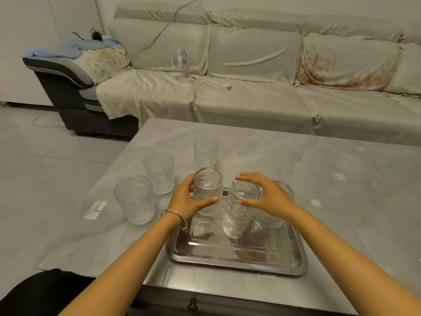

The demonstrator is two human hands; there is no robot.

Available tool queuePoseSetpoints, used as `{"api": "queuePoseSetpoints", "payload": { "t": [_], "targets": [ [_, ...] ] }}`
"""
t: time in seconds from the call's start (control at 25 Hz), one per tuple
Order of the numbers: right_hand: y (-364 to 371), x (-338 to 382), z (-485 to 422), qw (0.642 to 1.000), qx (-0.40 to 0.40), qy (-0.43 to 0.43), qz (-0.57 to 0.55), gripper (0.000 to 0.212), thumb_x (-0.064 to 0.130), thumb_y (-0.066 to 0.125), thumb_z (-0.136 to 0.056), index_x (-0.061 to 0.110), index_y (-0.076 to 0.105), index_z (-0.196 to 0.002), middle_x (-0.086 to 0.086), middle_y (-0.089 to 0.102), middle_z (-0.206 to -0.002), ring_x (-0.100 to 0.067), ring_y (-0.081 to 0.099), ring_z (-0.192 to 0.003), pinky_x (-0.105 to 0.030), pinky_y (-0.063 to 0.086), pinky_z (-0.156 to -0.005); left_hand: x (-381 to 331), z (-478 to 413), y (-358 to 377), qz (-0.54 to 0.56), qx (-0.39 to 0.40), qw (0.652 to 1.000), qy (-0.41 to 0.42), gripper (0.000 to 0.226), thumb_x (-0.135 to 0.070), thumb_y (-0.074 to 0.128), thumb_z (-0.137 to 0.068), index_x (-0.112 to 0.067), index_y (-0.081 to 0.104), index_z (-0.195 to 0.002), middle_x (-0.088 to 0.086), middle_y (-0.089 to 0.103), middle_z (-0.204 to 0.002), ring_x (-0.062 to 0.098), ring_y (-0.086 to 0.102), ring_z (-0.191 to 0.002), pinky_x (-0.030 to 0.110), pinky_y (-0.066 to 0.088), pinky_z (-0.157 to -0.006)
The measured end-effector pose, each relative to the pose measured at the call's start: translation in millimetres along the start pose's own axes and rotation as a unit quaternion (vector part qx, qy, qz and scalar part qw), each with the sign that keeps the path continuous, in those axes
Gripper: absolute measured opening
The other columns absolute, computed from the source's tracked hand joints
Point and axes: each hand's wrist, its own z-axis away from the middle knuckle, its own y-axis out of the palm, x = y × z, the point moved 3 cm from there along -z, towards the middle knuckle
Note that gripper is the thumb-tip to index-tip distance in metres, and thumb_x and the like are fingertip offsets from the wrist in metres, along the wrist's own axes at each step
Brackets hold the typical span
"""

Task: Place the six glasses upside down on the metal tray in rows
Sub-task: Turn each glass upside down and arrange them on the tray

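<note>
A metal tray (237,258) lies on the grey table near its front edge. My left hand (185,199) grips an upside-down ribbed glass (207,190) over the tray's far left. My right hand (266,197) grips a second upside-down glass (239,208), tilted, with its rim close to the tray. A third glass (268,218) stands upside down on the tray's far right, mostly hidden behind my right hand. Three glasses stand upright on the table: one (134,199) at the left, one (159,172) behind it, and a taller one (205,152) beyond the tray.
The table (341,190) stretches to the right, and a drawer knob (192,305) shows on its front. A covered sofa (250,87) stands behind it, with a small white fan (181,62) and cables on the seat.
</note>
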Motion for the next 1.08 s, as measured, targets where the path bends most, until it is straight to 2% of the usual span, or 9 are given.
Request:
{"api": "queuePoseSetpoints", "payload": {
  "t": [0.08,0.28,0.48,0.64,0.84,0.96,1.08],
  "targets": [
    [-0.4,-0.7,-0.2,1.0,-0.002,-0.001,0.0,0.064,0.04,0.079,-0.069,0.037,0.054,-0.128,0.013,0.048,-0.142,-0.01,0.045,-0.13,-0.028,0.033,-0.107,0.6,-0.8,4.2,-0.008,0.01,1.0,0.0,0.075,-0.04,0.084,-0.055,-0.03,0.049,-0.121,-0.007,0.06,-0.118,0.014,0.056,-0.112,0.034,0.05,-0.093],
    [-0.2,-0.1,0.0,1.0,-0.01,-0.005,0.002,0.064,0.041,0.078,-0.069,0.037,0.054,-0.128,0.013,0.049,-0.142,-0.011,0.047,-0.129,-0.035,0.037,-0.109,3.7,-1.0,9.3,-0.009,0.016,1.0,-0.005,0.074,-0.038,0.084,-0.056,-0.033,0.048,-0.12,-0.013,0.058,-0.112,0.01,0.054,-0.108,0.018,0.046,-0.084],
    [0.3,-0.3,-0.6,1.0,-0.013,-0.004,0.001,0.065,0.041,0.078,-0.068,0.038,0.054,-0.128,0.014,0.049,-0.141,-0.011,0.047,-0.128,-0.034,0.038,-0.108,2.0,0.8,9.8,-0.016,0.041,0.999,-0.004,0.067,-0.043,0.083,-0.052,-0.049,0.046,-0.107,-0.028,0.054,-0.106,-0.006,0.052,-0.1,0.013,0.044,-0.082],
    [0.8,-0.3,-0.9,1.0,-0.011,-0.002,0.001,0.065,0.042,0.078,-0.068,0.038,0.054,-0.128,0.013,0.049,-0.141,-0.011,0.047,-0.129,-0.035,0.038,-0.109,5.6,1.3,8.9,-0.012,0.042,0.999,-0.003,0.075,-0.04,0.084,-0.053,-0.036,0.048,-0.118,-0.02,0.058,-0.11,0.008,0.055,-0.107,0.021,0.046,-0.086],
    [0.8,0.6,-0.2,1.0,-0.01,0.0,0.005,0.065,0.042,0.078,-0.068,0.038,0.053,-0.128,0.013,0.049,-0.142,-0.012,0.046,-0.129,-0.035,0.038,-0.109,5.1,3.7,9.2,-0.013,0.042,0.999,-0.004,0.072,-0.046,0.082,-0.051,-0.042,0.046,-0.114,-0.025,0.055,-0.108,0.004,0.054,-0.105,0.015,0.044,-0.084],
    [-0.8,1.7,0.2,1.0,0.001,0.002,0.003,0.065,0.04,0.078,-0.069,0.036,0.053,-0.129,0.012,0.047,-0.143,-0.013,0.045,-0.131,-0.035,0.036,-0.11,1.5,5.4,8.5,-0.026,0.038,0.999,0.001,0.072,-0.034,0.082,-0.06,-0.033,0.043,-0.121,-0.017,0.054,-0.112,0.008,0.052,-0.11,0.02,0.042,-0.093],
    [-4.1,3.7,-0.7,1.0,0.027,0.001,-0.013,0.062,0.037,0.078,-0.071,0.034,0.053,-0.129,0.008,0.045,-0.144,-0.013,0.042,-0.133,-0.027,0.031,-0.107,-15.7,9.4,3.1,-0.041,0.037,0.998,-0.005,0.079,-0.036,0.077,-0.068,-0.022,0.035,-0.134,-0.009,0.045,-0.125,0.011,0.046,-0.116,0.025,0.04,-0.096]
  ]
}}
